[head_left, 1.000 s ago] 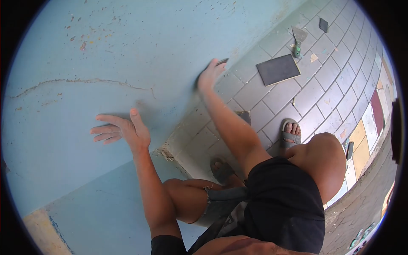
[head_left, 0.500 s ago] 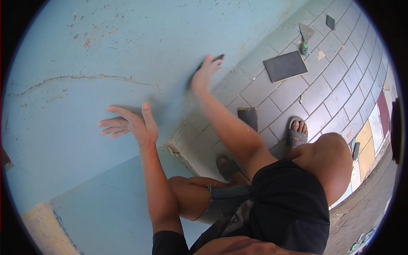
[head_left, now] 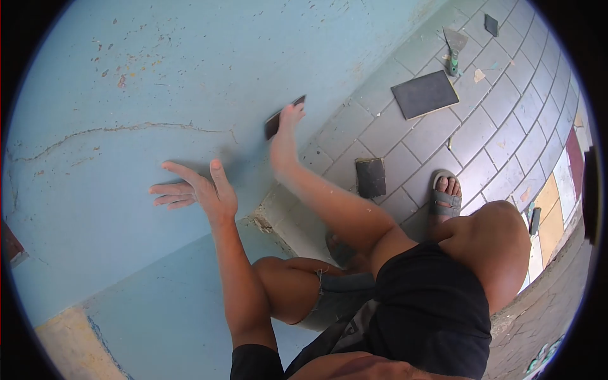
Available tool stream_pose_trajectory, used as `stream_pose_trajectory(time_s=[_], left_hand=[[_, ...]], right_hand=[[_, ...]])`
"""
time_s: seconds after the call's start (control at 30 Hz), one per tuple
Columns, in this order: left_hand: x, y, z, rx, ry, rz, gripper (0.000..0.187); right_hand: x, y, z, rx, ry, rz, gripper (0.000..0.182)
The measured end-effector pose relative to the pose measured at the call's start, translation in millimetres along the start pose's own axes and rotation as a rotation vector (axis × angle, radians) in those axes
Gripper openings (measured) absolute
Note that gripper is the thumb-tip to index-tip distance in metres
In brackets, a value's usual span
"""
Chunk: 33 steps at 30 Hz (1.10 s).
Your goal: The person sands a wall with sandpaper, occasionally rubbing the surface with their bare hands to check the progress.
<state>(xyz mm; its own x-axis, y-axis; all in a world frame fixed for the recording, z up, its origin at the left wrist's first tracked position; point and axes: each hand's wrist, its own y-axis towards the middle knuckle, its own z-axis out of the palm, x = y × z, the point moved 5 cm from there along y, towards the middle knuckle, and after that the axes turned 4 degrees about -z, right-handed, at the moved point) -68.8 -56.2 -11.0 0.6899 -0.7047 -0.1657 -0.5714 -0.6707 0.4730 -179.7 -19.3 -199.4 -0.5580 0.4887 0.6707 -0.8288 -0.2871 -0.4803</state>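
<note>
My left hand (head_left: 202, 193) is at the light blue wall (head_left: 145, 240) with its fingers spread; whether the palm touches the paint is hard to tell. A long crack (head_left: 120, 128) runs across the wall above it. In my right hand (head_left: 289, 130), a little blurred, is a dark, flat piece of sandpaper (head_left: 273, 125), held against the wall near its lower edge. Part of the sandpaper is hidden behind the fingers.
On the tiled floor (head_left: 472, 136) lie a large dark sandpaper sheet (head_left: 425, 95), a smaller worn piece (head_left: 370, 177), a green-handled scraper (head_left: 454, 57) and a small dark square (head_left: 491, 25). A chipped wall corner (head_left: 261, 221) juts out below my hands. My sandalled foot (head_left: 446, 193) is on the tiles.
My right hand has slid down and left along the wall with the sandpaper. The left hand has stayed in nearly the same spot. The view has shifted slightly.
</note>
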Motion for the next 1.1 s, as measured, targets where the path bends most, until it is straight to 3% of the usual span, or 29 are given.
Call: stream_pose_trajectory(time_s=[0.03, 0.1, 0.27, 0.33, 0.37, 0.43, 0.47, 0.53, 0.57, 0.63, 0.77, 0.9, 0.97, 1.1], left_hand=[[-2, 0, -5, 0.02, 0.029, 0.01, 0.102], [-4, -2, -13, 0.029, 0.054, 0.008, 0.102], [-7, 2, 2, -0.015, -0.001, 0.033, 0.101], [-8, 1, 7, 0.002, 0.002, 0.037, 0.102], [-6, 1, 7, 0.002, 0.007, 0.041, 0.103], [-11, 2, 4, 0.011, -0.014, 0.046, 0.104], [-13, 1, 2, 0.024, -0.04, 0.054, 0.105], [-8, 2, 5, 0.011, -0.026, 0.058, 0.106], [-7, 3, 8, 0.007, -0.008, 0.058, 0.106], [-3, 5, 11, 0.014, 0.017, 0.069, 0.107], [-3, 3, 9, 0.055, 0.021, 0.067, 0.109], [-7, 5, 17, 0.015, 0.01, 0.052, 0.108], [-3, 3, 18, 0.006, 0.073, 0.059, 0.109], [1, 0, 10, 0.097, 0.102, 0.08, 0.111]], right_hand=[[18, 23, -19, -0.111, -0.153, -0.039, 0.086], [33, 75, -60, -0.304, -0.176, 0.046, 0.089], [10, 25, -23, -0.213, -0.2, 0.072, 0.09], [23, -15, -5, 0.11, -0.299, 0.116, 0.09], [12, 12, -18, 0.032, -0.282, -0.01, 0.088], [19, 69, -60, -0.194, -0.385, -0.017, 0.088], [23, 84, -68, -0.19, -0.386, -0.018, 0.088], [31, 100, -77, -0.28, 0.141, 0.155, 0.087], [21, 88, -66, -0.281, 0.14, 0.147, 0.087], [6, 39, -25, -0.084, -0.125, 0.064, 0.089], [23, 65, -56, -0.169, -0.337, 0.002, 0.091], [24, 95, -81, -0.294, -0.32, 0.088, 0.091], [-9, 54, -38, -0.132, -0.289, -0.013, 0.089], [3, 41, -40, -0.075, -0.255, -0.024, 0.088]])
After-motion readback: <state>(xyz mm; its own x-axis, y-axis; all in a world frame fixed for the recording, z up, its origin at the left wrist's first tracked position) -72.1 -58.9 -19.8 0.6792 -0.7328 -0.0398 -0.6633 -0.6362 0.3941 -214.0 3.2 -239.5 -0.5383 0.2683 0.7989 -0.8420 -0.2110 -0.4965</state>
